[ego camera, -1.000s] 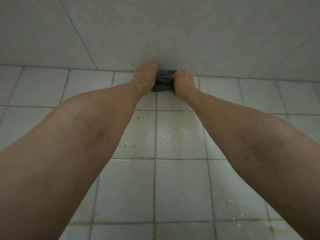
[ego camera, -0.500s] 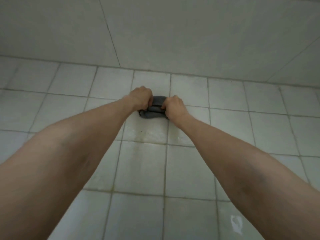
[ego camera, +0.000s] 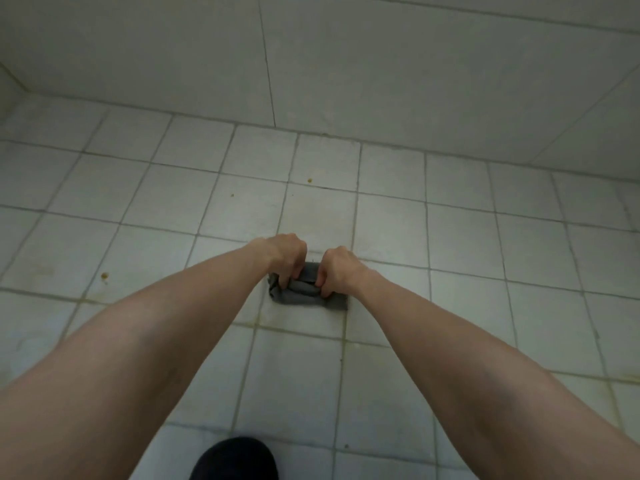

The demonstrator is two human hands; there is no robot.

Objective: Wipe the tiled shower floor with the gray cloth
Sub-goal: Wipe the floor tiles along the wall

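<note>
A folded gray cloth (ego camera: 304, 296) lies flat on the white tiled shower floor (ego camera: 173, 209), near the middle of the view. My left hand (ego camera: 285, 254) grips its left end with curled fingers. My right hand (ego camera: 337, 268) grips its right end the same way. Both arms stretch forward from the bottom corners. The hands cover the cloth's far edge. Small brown spots (ego camera: 309, 180) mark the tiles beyond the cloth, and yellowish grime runs along the grout lines close to it.
A pale tiled wall (ego camera: 381, 64) rises at the far end of the floor, and another wall meets it at the right (ego camera: 595, 133). A dark shoe tip (ego camera: 235, 459) shows at the bottom edge. A brown spot (ego camera: 104, 275) sits on the left tiles.
Both hands have dragged the cloth back from the foot of the wall toward me, across about two rows of tiles. More floor now shows beyond the cloth.
</note>
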